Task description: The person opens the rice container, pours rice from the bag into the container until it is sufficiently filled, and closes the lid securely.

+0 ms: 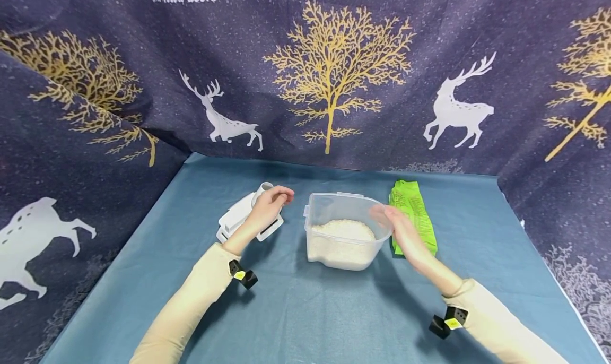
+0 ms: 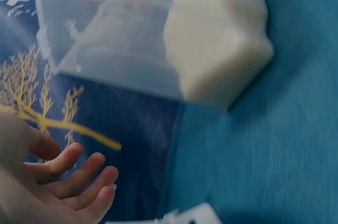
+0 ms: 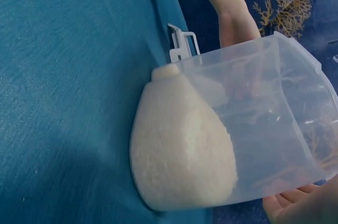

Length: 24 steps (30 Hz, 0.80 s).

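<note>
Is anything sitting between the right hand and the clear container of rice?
Nothing visible does. The right hand is already at the right wall of the clear container, with the green packet behind the hand, not between them.

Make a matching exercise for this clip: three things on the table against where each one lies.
Things:
1. clear container of rice
2. white lid
3. green packet

Places:
A. beyond the right hand, at the container's right
B. under the left hand
C. mid-table between both hands

Pairs: 1-C, 2-B, 3-A
</note>
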### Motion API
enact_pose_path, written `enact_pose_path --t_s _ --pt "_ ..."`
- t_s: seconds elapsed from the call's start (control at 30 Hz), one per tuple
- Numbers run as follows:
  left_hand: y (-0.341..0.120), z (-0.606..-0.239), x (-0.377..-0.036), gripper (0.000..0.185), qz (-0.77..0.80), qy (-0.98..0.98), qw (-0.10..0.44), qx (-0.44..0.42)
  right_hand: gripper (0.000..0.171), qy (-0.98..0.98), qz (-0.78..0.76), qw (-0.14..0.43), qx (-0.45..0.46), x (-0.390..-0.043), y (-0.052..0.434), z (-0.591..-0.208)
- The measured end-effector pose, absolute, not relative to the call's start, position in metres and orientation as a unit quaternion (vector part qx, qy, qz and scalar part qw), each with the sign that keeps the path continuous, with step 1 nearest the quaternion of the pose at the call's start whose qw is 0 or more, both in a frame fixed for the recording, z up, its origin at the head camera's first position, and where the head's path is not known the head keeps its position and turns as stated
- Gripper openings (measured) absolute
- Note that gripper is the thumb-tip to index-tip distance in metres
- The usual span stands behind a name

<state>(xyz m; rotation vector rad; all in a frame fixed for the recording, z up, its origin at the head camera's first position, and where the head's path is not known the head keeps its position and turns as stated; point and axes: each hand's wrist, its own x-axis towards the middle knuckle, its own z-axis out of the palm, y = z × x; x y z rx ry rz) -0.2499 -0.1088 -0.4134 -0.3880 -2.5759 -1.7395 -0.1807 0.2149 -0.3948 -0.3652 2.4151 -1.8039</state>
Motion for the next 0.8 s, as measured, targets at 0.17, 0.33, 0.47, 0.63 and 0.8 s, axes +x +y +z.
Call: enact_pose_path --t_s 0.17,0.33,0.47,0.63,0.8 --pt "-0.129 -0.414 -0.255 0.026 -0.496 -0.862 0.048 -0.096 0.054 0.778 -0.611 0.034 -0.142 -0.18 0.213 -0.398" --pt "-0.147 -0.419 -0.258 0.025 -0.458 -0.881 0.1 -0.064 0.055 0.774 -0.613 0.018 -0.159 -0.18 0.211 -0.401" --pt "-0.157 -0.428 -0.26 0.025 -0.431 -0.893 0.121 -0.044 0.055 0.774 -0.614 0.017 -0.157 -0.181 0.212 -0.403" --pt "-0.165 -0.436 -0.258 0.031 -0.404 -0.908 0.11 -0.026 0.055 0.777 -0.611 0.021 -0.149 -0.181 0.213 -0.403" --pt "-0.171 -0.443 -0.254 0.035 -0.375 -0.923 0.092 -0.005 0.054 0.775 -0.613 0.019 -0.155 -0.181 0.213 -0.403"
